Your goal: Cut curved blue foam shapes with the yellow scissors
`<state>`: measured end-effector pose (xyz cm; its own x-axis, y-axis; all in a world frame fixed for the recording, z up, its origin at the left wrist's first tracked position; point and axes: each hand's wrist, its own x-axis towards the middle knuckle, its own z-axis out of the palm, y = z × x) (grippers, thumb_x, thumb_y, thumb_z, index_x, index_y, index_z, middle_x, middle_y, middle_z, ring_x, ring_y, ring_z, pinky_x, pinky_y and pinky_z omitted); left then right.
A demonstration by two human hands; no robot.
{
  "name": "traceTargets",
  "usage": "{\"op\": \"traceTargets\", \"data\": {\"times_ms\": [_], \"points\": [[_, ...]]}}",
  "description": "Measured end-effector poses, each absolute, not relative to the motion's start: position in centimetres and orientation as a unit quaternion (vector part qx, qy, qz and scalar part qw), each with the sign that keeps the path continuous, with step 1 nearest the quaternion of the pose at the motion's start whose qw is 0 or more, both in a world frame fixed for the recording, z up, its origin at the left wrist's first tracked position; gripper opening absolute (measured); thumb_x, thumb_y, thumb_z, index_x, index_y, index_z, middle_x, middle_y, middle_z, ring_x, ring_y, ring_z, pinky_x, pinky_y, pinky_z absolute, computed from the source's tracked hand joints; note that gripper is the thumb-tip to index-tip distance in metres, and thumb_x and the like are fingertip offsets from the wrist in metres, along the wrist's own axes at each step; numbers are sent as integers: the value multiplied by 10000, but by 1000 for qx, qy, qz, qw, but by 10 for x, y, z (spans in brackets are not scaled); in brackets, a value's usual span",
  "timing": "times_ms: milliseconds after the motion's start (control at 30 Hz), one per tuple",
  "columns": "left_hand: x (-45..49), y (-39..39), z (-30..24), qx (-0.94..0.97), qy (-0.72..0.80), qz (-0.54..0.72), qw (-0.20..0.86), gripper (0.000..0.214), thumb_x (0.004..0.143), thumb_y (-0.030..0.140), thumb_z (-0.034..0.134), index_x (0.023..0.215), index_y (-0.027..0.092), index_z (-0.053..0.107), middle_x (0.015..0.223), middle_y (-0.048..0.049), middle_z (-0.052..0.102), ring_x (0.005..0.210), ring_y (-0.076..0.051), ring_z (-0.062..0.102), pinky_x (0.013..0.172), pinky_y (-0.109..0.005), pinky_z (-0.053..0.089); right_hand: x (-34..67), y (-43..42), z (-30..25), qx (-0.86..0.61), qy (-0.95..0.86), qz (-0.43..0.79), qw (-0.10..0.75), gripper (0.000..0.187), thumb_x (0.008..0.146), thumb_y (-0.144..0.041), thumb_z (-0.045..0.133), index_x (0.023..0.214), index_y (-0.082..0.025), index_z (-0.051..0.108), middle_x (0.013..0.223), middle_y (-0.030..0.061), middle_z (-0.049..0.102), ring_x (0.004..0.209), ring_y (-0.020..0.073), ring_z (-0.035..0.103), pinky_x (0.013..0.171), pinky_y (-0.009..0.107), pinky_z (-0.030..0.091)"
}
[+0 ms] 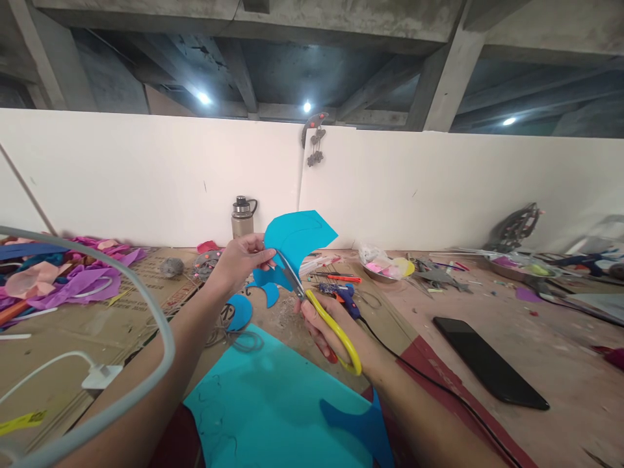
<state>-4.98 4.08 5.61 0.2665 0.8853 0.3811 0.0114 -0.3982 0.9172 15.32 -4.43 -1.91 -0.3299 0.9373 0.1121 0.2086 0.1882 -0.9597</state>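
left hand (248,255) extended forward, raised left of the scissors (342,336), fingers closed in a pinch on the blue sheet (295,234), which sits at the scissors' blades. right hand (345,317) grips the yellow handle, blades pointing up-left. cardboard (63,335) left of the scissors bears printing, too small to read.

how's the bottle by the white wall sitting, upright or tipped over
Upright: the bottle has its dark lid at the top and its body vertical before the white wall.
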Motion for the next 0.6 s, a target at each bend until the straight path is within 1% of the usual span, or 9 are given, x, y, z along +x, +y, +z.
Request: {"op": "traceTargets", "data": {"times_ms": [167, 300, 467, 600], "points": [[-48, 38, 59, 665, 336, 508, 432, 351, 643, 375, 840, 883, 153, 714, 692, -22, 665, 602, -147, 631, 560, -270, 495, 153, -45, -19, -421, -675, 461, 393, 497, 914, -729, 419, 851, -236, 426, 587, -82, 372, 329, 53, 340, 297, 184, 341], [-46, 36, 59, 660, 343, 514, 428, 399, 608, 392, 867, 883, 153, 705, 682, -7, 643, 597, -148, 629, 557, -275, 498, 154, -45, -19, -414, -673, 471, 393, 492, 923, -718, 416, 838, -233, 425, 581, -79, 368, 329, 56, 339, 296, 189, 323], [-46, 38, 56, 663, 337, 517, 423, 408, 640, 408, 850, 919, 147, 707, 689, -4, 639, 614, -151, 635, 570, -278, 503, 153, -45, -20, -410, -669, 473, 400, 489, 913, -721, 437, 860, -235, 433, 560, -84, 371, 323, 64, 346, 287, 190, 296], [-46, 39, 54, 658, 333, 524, 426, 416, 661, 384, 837, 963, 137, 694, 694, -4, 644, 613, -149, 637, 575, -279, 507, 152, -45, -21, -418, -665, 467, 407, 495, 914, -723, 438, 850, -232, 419, 559, -85, 384, 331, 55, 334, 302, 186, 284]]}}
